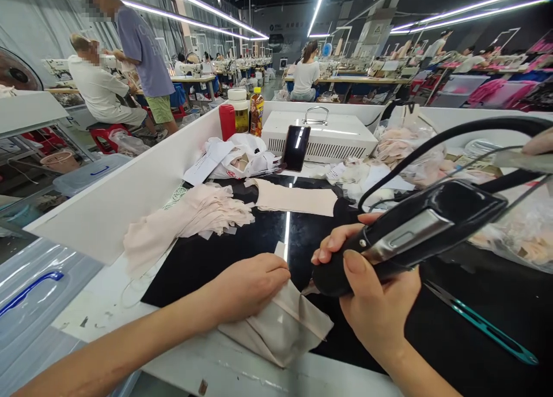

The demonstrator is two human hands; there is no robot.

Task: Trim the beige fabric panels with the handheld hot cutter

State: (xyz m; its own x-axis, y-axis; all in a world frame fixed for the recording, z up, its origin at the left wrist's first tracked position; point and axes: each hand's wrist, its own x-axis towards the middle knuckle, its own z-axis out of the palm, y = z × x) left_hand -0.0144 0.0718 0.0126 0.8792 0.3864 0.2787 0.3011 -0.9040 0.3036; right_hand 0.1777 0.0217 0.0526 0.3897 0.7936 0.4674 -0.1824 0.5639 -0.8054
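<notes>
At the white table's [224, 366] near edge, the left hand [254, 282] pinches pale cloth [276, 331] partly over a black mat [207, 264]; the right hand [380, 299] grips a black tool [410, 233]. Strip lights [317, 8] hang beyond.

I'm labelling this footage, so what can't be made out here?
In the head view:
- Left hand: fingertips hidden by the hand itself.
- Beige fabric: partly covered by that hand.
- Right hand: palm behind the black handheld tool.
- Black cable: cut off at right edge.
</notes>
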